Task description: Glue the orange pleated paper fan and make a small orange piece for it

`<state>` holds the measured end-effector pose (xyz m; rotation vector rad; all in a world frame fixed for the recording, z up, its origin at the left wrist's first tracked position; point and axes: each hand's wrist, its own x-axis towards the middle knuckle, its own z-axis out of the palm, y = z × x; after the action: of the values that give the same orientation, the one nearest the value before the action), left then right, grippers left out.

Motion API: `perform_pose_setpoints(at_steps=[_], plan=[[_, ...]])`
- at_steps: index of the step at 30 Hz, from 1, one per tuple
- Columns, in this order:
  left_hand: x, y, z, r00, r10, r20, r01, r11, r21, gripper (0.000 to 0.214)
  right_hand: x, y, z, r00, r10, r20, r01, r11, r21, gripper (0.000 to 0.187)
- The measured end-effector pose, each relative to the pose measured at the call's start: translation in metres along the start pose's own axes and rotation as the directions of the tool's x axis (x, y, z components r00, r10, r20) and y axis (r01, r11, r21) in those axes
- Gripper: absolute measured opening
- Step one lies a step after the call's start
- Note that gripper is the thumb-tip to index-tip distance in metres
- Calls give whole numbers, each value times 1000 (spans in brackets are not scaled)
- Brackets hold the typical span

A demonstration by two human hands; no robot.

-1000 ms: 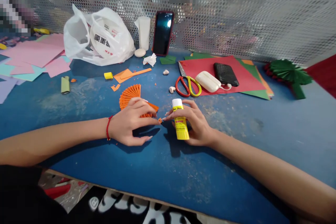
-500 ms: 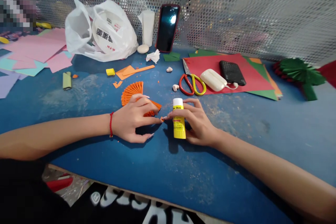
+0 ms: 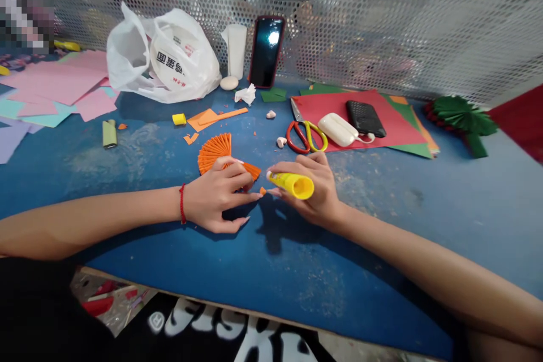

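Observation:
My right hand (image 3: 324, 198) is closed around a yellow glue stick (image 3: 292, 185). The stick is tilted, its yellow base end facing me and its other end pointing left. My left hand (image 3: 220, 198) lies palm down with its fingers apart, partly over a pleated orange paper fan (image 3: 214, 153). Its index fingertip is at a tiny orange paper scrap (image 3: 263, 190), and a right fingertip is beside the same scrap. A yellow cap (image 3: 179, 119) lies on the blue table beyond the fan.
Orange paper pieces (image 3: 203, 120) and red-and-yellow scissors (image 3: 307, 136) lie beyond my hands. Red paper (image 3: 326, 104) carries a white case (image 3: 338, 128) and a black case (image 3: 365, 119). At the back stand a plastic bag (image 3: 127, 65) and a phone (image 3: 267, 51). A green pleated paper piece (image 3: 460, 116) lies right.
The glue stick has tipped from upright to slanting, its white end swinging left and its base swinging up to the right. My left hand stays almost in place. The camera view has shifted slightly.

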<state>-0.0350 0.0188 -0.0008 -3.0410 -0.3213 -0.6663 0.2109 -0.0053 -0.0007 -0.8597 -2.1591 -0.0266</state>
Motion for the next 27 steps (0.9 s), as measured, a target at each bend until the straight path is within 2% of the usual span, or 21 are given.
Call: perform_pose_setpoints(at_steps=[5,10,14,17,21,23,27], plan=[[-1,4,-1,1000,-7,29,7,1000,30,41,3,10,12,999,16,50,-21,994,103,31],[-3,3,-2,999,-43,28,42,999,25,38,-1,14,15,985,-62,161,31,981,191,29],[-3,3,-2,998,-60,15,59,998,34,35,0,11,14,964,-77,255,27,981,192,30],[-4,3,-1,998,-54,11,54,998,39,36,1,11,16,954,-29,299,-25,984,174,29],[-4,3,-1,998,-53,16,53,998,38,35,1,11,17,951,36,307,-78,989,126,29],[-3,3,-1,998,-55,23,54,998,33,35,0,11,16,960,50,274,-86,989,123,30],[-3,3,-2,998,-53,20,52,998,29,36,0,12,13,977,19,212,-58,982,180,33]])
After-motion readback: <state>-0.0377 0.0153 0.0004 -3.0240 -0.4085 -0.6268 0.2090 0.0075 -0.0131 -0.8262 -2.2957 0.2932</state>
